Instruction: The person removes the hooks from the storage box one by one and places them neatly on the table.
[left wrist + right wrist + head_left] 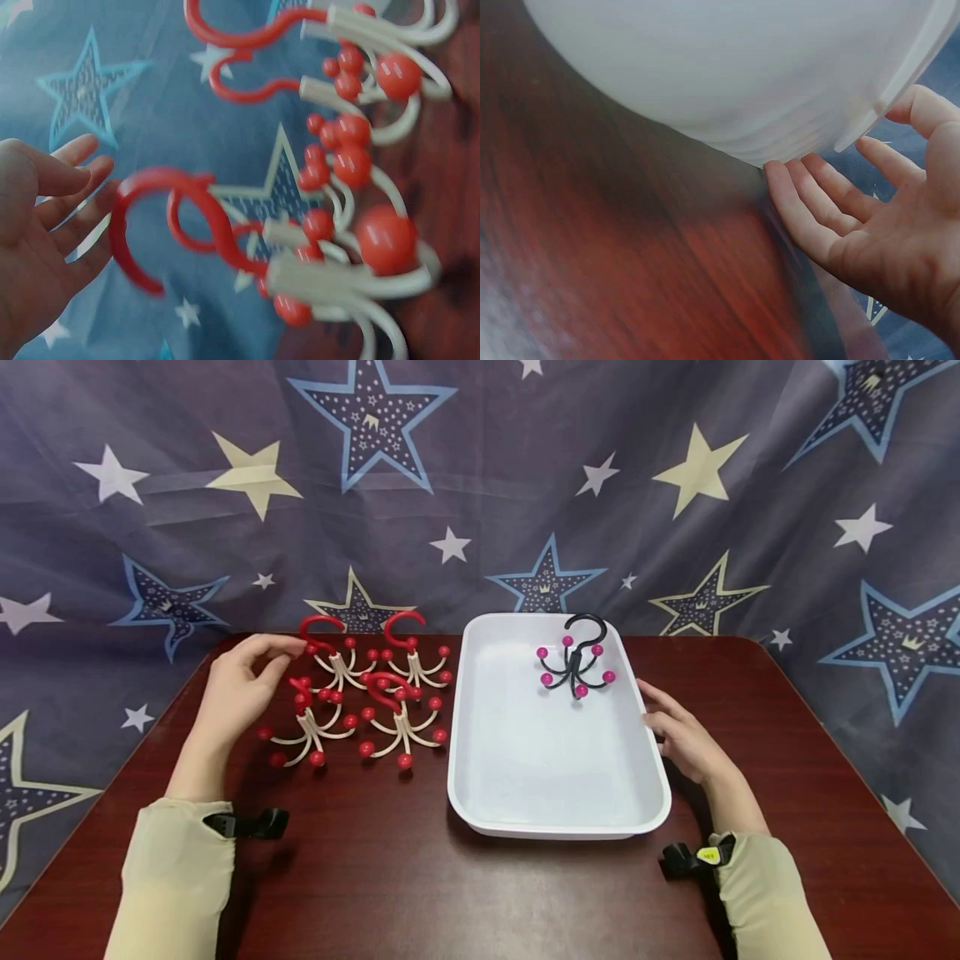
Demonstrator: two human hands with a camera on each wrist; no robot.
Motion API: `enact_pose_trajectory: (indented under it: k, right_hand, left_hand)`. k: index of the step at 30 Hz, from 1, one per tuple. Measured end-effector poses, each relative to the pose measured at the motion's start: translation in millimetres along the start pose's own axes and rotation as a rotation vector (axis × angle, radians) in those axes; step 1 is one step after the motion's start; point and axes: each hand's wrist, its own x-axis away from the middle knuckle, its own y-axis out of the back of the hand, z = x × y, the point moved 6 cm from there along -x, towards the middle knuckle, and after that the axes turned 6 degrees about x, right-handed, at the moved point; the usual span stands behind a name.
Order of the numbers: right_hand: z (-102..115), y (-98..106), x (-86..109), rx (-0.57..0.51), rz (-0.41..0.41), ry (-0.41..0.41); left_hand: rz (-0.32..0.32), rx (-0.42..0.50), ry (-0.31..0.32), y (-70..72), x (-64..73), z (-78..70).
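My left hand [243, 681] reaches over the left cluster of hooks, fingers loosely extended. Its fingertips come right up to the red curved top of the farther left hook [322, 627]. Beige arms with red balls make up these hangers; others include a back one [414, 664], a front one [401, 722] and a left front one [309, 735]. In the left wrist view, a red hook [217, 217] curves just beside the fingers, and the palm holds nothing. My right hand [686, 735] touches the right side of a white tray [558, 831], thumb near the rim, other fingers extended against its outer wall.
Inside the tray, toward its back right, stands a black hook hanger [575, 664] with pink balls. Everything is on a dark reddish wooden table [360, 877]. A grey star-patterned cloth [510, 468] hangs behind the table and along both sides.
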Motion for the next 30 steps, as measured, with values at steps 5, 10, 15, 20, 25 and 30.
enact_pose_trajectory:
  k: [5, 10, 15, 20, 25, 30]
  right_hand:
    - [-1.9, -0.1, -0.5, 0.008, 0.002, -0.003]
    - [-2.2, 0.7, 0.2, 0.006, 0.002, -0.007]
    - [-1.7, 0.3, 1.9, 0.015, 0.001, -0.016]
    - [-1.5, -1.5, 0.6, 0.022, 0.006, -0.018]
    - [-0.4, -0.6, 0.0, 0.024, 0.003, -0.011]
    - [-0.4, -0.6, -0.3, 0.011, 0.010, -0.009]
  left_hand:
    - [0.034, -0.024, -0.040, -20.3, -18.2, -25.1]
    - [0.080, -0.038, -0.077, -46.0, -32.7, -51.2]
    - [0.137, -0.005, -0.098, -73.3, -39.0, -73.4]
    - [0.230, 0.022, -0.110, -100.1, -41.8, -87.1]
    - [0.324, 0.003, -0.120, -125.8, -48.7, -99.6]
    - [0.419, -0.039, -0.148, -154.0, -55.8, -116.0]
